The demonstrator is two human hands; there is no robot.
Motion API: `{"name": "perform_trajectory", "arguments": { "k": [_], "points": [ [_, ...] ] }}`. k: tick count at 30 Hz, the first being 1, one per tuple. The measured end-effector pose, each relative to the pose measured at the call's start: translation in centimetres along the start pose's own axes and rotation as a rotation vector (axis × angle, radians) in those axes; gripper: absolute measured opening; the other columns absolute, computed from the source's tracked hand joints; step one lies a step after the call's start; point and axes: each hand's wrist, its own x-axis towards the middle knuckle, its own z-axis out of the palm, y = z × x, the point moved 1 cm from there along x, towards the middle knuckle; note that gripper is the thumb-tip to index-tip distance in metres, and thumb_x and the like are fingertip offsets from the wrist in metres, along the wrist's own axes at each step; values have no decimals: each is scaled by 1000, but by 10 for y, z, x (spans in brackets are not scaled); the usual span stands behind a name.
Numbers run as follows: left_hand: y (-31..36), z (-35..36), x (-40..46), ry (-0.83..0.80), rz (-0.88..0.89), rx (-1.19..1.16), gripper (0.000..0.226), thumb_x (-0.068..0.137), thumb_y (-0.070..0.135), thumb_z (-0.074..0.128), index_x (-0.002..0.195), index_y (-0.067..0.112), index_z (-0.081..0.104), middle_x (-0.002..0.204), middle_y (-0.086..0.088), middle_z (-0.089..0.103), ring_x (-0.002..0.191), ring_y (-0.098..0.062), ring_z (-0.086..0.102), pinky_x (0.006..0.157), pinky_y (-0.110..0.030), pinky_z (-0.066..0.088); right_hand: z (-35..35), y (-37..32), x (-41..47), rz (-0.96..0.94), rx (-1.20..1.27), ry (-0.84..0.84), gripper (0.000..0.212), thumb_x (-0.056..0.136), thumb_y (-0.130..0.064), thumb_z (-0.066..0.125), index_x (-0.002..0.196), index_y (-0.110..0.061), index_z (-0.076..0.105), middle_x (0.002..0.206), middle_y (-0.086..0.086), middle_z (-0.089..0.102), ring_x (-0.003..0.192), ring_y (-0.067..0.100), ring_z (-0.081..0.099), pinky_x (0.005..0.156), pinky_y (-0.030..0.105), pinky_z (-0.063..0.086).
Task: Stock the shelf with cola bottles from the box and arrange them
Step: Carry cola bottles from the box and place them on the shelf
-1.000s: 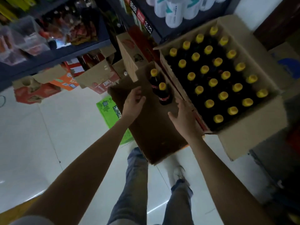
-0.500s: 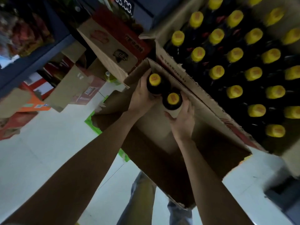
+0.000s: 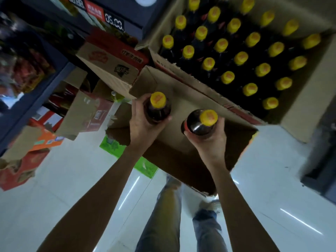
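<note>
- Our left hand point(image 3: 143, 124) is wrapped around the shoulder of one cola bottle point(image 3: 157, 110), fingers curled on its left side and thumb under it, yellow cap pointing up at us.
- Our right hand point(image 3: 209, 140) cups a second cola bottle point(image 3: 200, 124) from below, fingers curled round its dark body; its yellow cap is tipped a little to the right.
- The two bottles we hold are apart from each other, both above the open, otherwise empty-looking cardboard box point(image 3: 181, 142) in front of our legs.
- Just beyond it stands a full box point(image 3: 300, 113), touching the near box along one wall and packed with rows of yellow-capped bottles point(image 3: 227, 50).
- To the left we see a dark shelf point(image 3: 36, 99) with opened cartons point(image 3: 109, 60) on and near it, and a price tag point(image 3: 114, 21) on the shelf edge above.
- Below is a pale, glossy floor point(image 3: 63, 188).
</note>
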Motion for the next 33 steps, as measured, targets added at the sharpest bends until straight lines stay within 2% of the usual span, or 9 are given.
{"name": "perform_trajectory", "arguments": {
  "k": [3,6,8,13,17,19,22,25,33],
  "points": [
    [56,-14,-33,-77,66,-93,72,62,39,80,122,28,40,121,-14,48,109,-4,48,90,-9,41,-65,-26,-37,-15,148,46,79,58,-12,90,114,-34,38,116,-12,54,109,-14,50,89,3,38],
    [106,-16,-72,-160,139,-155,70,63,43,79,121,25,44,117,-16,52,110,-19,53,92,-33,49,-132,-34,-76,-2,277,69,72,61,-27,85,114,-48,40,116,-13,55,113,6,57,92,22,49],
    [141,-10,-99,-222,175,-188,69,63,42,80,121,29,45,118,-12,52,112,-21,54,92,-39,49,-176,-33,-104,2,307,121,65,63,-32,81,113,-46,42,115,-10,56,110,11,59,89,23,50],
    [232,29,-177,-373,214,-302,66,58,39,82,112,42,45,113,24,56,109,-4,57,93,-26,46,-282,-13,-183,-7,343,278,68,69,-6,81,125,-20,46,109,-8,61,93,1,62,79,15,48],
    [289,71,-248,-467,250,-291,70,53,46,82,111,38,45,112,7,59,106,-9,59,94,-36,49,-370,9,-249,-8,324,375,68,70,-23,79,126,-35,44,114,-13,61,100,3,62,82,17,49],
    [317,92,-282,-526,287,-311,64,55,45,82,108,44,46,112,3,60,104,-12,61,91,-37,51,-413,22,-281,5,326,449,72,71,-17,80,127,-37,41,114,-21,60,102,3,62,84,20,50],
    [362,124,-332,-587,359,-362,57,59,41,77,107,39,48,109,5,61,98,-9,62,84,-27,49,-472,42,-318,6,299,540,78,71,-9,82,134,-23,37,120,-12,59,103,6,63,85,24,52],
    [407,160,-372,-662,427,-399,55,62,39,74,111,39,49,112,7,61,100,-9,62,84,-29,50,-525,59,-345,1,275,600,78,72,-10,82,135,-27,40,121,-13,60,105,11,64,87,29,53],
    [543,278,-447,-774,616,-381,54,62,53,76,106,31,53,100,18,66,93,-4,64,81,-32,53,-681,100,-361,-70,189,745,73,76,-33,77,140,-29,41,128,-9,59,111,4,60,91,20,48]
  ]
}}
